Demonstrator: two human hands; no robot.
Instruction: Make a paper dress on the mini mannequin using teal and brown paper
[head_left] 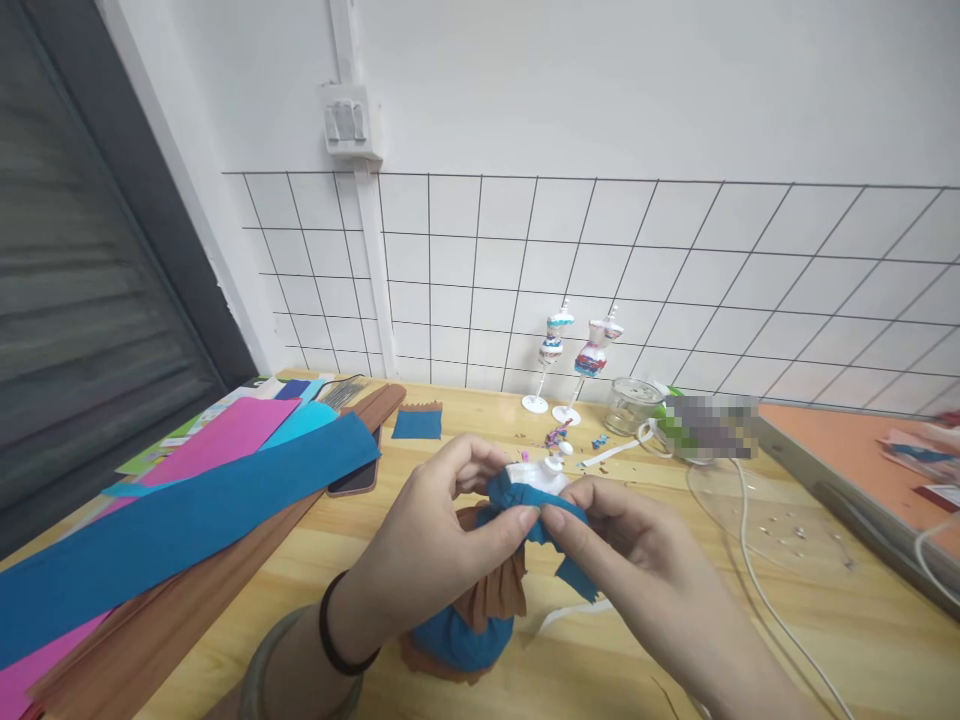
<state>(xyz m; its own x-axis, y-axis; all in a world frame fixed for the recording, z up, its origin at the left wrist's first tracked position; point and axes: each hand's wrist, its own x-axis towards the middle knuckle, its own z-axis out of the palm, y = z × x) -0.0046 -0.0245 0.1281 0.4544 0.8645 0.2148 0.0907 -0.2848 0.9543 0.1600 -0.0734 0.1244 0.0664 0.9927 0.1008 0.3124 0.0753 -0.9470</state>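
Left fingers (495,537) and right fingers (581,547) both pinching: we've got the blue strip (517,492) gripped, thumbs nearly touching, across the chest of a small white dress form (536,473) between our hands. Strip's loose end hangs under our right fingers. Brown pleats (495,592) and a blue puffed skirt (466,640) sit below; we can't tell if the skirt touches the table (577,685). Two decorated forms (590,362) stand behind, left of a glass jar (628,408).
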